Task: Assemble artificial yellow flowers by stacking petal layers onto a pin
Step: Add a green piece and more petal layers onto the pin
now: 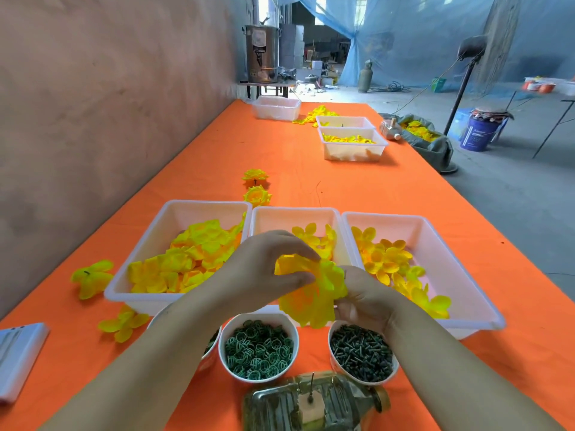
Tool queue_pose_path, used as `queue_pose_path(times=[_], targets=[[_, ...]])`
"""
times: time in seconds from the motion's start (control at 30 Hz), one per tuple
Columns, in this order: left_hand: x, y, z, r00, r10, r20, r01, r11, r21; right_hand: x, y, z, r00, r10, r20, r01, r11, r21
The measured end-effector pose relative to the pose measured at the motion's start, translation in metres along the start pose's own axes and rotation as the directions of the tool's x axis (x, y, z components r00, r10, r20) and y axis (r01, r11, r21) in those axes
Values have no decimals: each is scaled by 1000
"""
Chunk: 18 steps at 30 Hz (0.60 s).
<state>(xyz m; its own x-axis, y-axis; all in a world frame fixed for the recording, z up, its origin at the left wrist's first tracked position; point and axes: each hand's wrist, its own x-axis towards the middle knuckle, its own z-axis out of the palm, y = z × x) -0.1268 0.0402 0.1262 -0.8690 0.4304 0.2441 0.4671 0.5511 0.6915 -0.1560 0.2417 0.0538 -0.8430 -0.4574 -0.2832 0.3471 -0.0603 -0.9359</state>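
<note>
**Petal stack gripped in both hands over the bowls**

Head view: both hands meet in the middle of the frame, above the near edge of an orange-covered table (280, 157). The left hand (264, 269) pinches the upper edge of a yellow petal stack (311, 293) between thumb and curled fingers. The right hand (364, 297) clasps the same stack from its right side, with the fingers wrapped behind the petals. The stack is held in the air, in front of the middle tray and above the gap between two bowls.

Three white trays stand side by side behind the hands. The left tray (174, 204) is heaped with broad yellow petals, the middle tray (295, 210) holds a few smaller ones, and the right tray (441, 231) has a scatter of rounded petal layers.

Nearer the person, a white bowl (245, 317) is full of green rings and another bowl (334, 367) is full of dark green pins. A third bowl is mostly hidden under the left forearm.

At the bottom edge lies a clear bottle (280, 405) with a thin upright pin (311, 385) fixed on top of it; the pin is bare.

Two finished flowers (256, 188) lie beyond the trays, and loose petal pieces (91, 278) lie left of them.
</note>
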Motion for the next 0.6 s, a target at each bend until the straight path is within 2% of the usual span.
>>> queue_pose_path(times=[0.07, 0.2, 0.27, 0.3, 0.37, 0.43, 0.53, 0.6], targets=[[2, 0, 2, 1000, 16, -19, -16, 1000, 2, -1, -3, 0, 1000, -10, 18, 11, 999, -34], [5, -7, 6, 988, 2, -157, -5, 1000, -20, -5, -6, -4, 999, -32, 17, 33, 999, -9], [4, -12, 8, 984, -31, -173, 17, 996, -84, -6, -9, -3, 999, -32, 10, 32, 999, -18], [3, -14, 9, 987, -63, -148, 39, 987, -157, -6, -10, -3, 1000, -22, 14, 22, 999, -37], [3, -15, 5, 987, -161, -5, 151, 934, -324, -4, -13, -1, 1000, 0, 24, 2, 996, -84], [3, -20, 0, 962, -235, 135, 270, 874, -404, -1, -14, -1, 1000, 16, 23, -14, 996, -86], [7, -28, -3, 963, -245, 113, 268, 908, -322, 4, -16, 2, 1000, 5, -10, -5, 1000, -28], [12, -36, 2, 939, -341, 38, 331, 871, -362, 8, -16, 7, 998, -3, -57, 3, 1000, -6]])
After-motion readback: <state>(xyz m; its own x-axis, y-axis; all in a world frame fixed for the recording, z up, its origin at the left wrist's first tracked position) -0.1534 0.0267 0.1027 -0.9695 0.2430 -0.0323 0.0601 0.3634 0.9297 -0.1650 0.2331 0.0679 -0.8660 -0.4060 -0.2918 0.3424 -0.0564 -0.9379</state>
